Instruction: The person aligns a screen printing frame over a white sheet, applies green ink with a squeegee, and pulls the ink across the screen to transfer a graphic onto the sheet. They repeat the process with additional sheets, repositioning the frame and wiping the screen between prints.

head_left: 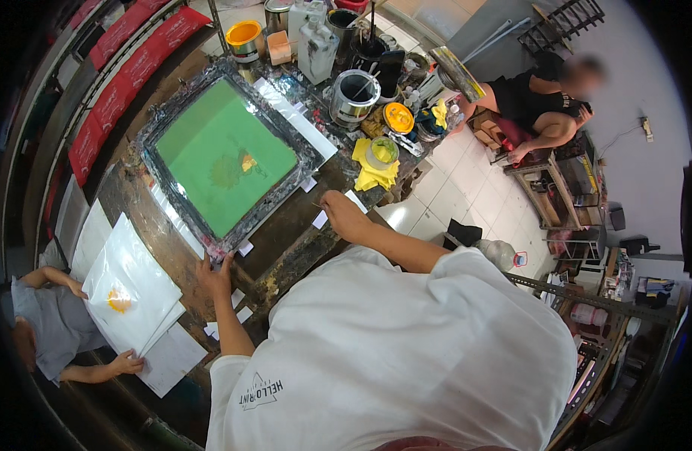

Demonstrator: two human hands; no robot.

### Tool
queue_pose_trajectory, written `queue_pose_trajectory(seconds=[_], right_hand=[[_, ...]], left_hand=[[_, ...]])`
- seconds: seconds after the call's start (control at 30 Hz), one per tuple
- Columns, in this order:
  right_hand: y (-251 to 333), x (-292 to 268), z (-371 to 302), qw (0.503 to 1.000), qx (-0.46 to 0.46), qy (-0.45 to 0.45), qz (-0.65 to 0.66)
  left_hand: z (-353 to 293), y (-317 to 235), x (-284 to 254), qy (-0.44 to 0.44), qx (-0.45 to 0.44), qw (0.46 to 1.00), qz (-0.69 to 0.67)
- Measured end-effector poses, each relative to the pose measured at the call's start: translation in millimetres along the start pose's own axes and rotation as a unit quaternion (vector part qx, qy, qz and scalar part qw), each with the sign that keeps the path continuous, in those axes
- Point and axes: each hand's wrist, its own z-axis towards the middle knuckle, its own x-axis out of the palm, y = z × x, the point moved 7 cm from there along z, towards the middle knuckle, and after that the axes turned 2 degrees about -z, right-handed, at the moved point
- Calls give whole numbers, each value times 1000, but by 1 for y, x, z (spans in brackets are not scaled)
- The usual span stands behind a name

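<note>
- Screen frame (184, 195): appears flat on the workbench (128, 182), ahead of both hands; green mesh (203, 135) inside a blotched dark border.
- Left hand (217, 279): at the frame's near corner, thumb and fingers spread around it. Cannot tell whether it grips or only steadies.
- Right hand (346, 218): well apart from the left, over the bench edge, beyond the frame's right side; fingertips drawn close together. Cannot tell whether something thin is between them.
- Risk 1: frame slips out of line. Likely cause: uneven push from the left hand at a single corner.
- Risk 2: smear. An orange blob (248, 163) sits on the mesh, ahead of and between the hands; if wet, a stray finger or sleeve would drag it.
- Risk 3: spill. Grey can (352, 116) and yellow tub (398, 118) crowd the bench ahead of the right hand; a wide forward swing of that arm could tip one.
- Risk 4: marked sheets. Left of the left hand, a co-worker (60, 319) holds glossy white sheets (139, 270) bearing an orange print; if tacky, contact would smudge it.
- Nearest to the right hand, ahead of it: yellow cloth (370, 179) under a jar (382, 153).
</note>
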Motion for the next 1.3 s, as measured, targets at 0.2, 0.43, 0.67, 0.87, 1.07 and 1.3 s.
queue_pose_trajectory(seconds=[0.2,0.43,0.67,0.87,1.07,1.3], right_hand=[[-3,-54,-4,983,118,-69,126],[15,-100,19,960,103,-73,250],[25,-114,36,972,29,-4,234],[1,-159,64,992,23,4,126],[-47,-278,150,957,-5,-216,-193],[-89,-250,192,942,-46,-84,-320]], left_hand=[[-12,-123,-41,-58,35,997,-47],[-25,-277,38,299,-54,834,-461],[-33,-355,85,349,-176,738,-550],[-24,-358,88,272,-136,790,-533],[-7,-316,61,164,-151,841,-493],[-20,-279,46,89,-201,839,-497]])
